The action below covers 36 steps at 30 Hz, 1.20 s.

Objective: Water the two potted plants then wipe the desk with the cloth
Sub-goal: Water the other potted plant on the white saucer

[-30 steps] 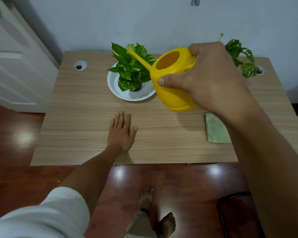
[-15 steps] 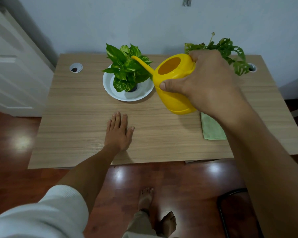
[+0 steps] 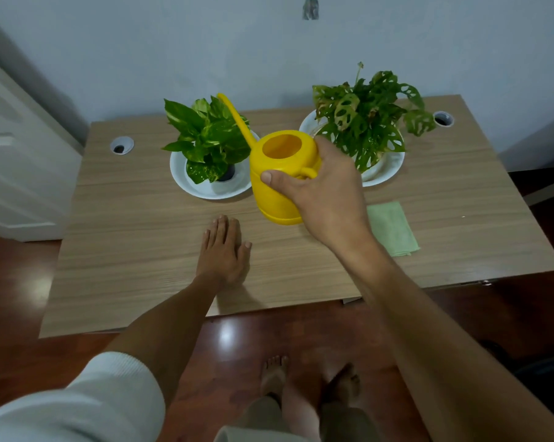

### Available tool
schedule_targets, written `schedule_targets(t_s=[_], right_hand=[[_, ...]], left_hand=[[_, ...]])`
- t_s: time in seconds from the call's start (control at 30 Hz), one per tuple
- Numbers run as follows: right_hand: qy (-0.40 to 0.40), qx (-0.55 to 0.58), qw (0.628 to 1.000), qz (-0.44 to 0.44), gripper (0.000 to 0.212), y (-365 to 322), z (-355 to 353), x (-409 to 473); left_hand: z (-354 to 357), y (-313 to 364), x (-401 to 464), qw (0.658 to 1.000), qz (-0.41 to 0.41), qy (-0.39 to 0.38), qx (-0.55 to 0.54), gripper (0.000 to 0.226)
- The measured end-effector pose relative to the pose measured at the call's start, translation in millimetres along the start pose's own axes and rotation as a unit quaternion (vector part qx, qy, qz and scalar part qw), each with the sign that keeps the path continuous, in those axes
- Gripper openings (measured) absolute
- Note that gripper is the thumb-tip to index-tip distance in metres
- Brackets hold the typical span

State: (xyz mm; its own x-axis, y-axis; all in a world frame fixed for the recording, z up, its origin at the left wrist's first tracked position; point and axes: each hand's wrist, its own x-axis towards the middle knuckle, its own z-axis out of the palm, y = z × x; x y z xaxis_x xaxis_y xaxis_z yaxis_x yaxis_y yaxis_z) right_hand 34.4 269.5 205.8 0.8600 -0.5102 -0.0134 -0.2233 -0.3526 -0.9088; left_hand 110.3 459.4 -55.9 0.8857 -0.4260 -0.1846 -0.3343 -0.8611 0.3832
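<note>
Since a moment ago you've tipped the watering can (image 3: 280, 177) back upright, so the left plant (image 3: 210, 138) seems watered. Your right hand (image 3: 325, 189) grips its handle; the right plant (image 3: 366, 119) sits just beyond, the cloth (image 3: 392, 228) beside your wrist. Your left hand (image 3: 223, 255) lies spread on the desk (image 3: 135, 250).

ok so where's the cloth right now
The cloth lies flat on the desk toward its right front, just right of the right hand and in front of the right plant.
</note>
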Motion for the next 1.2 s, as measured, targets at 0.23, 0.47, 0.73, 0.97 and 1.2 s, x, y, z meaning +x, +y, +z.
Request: schedule_targets(t_s=[0.23,0.47,0.73,0.97,1.2], right_hand=[[0.021,0.095,0.995,-0.013,0.053,38,-38,11],[0.011,0.123,0.992,0.005,0.105,87,-122,31],[0.045,0.135,0.99,-0.013,0.074,154,-229,43],[0.093,0.121,0.988,0.013,0.067,224,-297,47],[0.131,0.08,0.986,0.069,0.075,289,-316,52]], left_hand=[[10,49,16,1.0,0.002,-0.006,0.02,0.076],[29,161,30,0.999,0.015,0.017,0.024,0.089],[66,294,34,0.999,0.031,0.004,0.022,0.074],[106,376,55,0.996,0.076,-0.053,0.018,0.074],[129,420,76,0.988,0.131,-0.07,0.034,0.085]])
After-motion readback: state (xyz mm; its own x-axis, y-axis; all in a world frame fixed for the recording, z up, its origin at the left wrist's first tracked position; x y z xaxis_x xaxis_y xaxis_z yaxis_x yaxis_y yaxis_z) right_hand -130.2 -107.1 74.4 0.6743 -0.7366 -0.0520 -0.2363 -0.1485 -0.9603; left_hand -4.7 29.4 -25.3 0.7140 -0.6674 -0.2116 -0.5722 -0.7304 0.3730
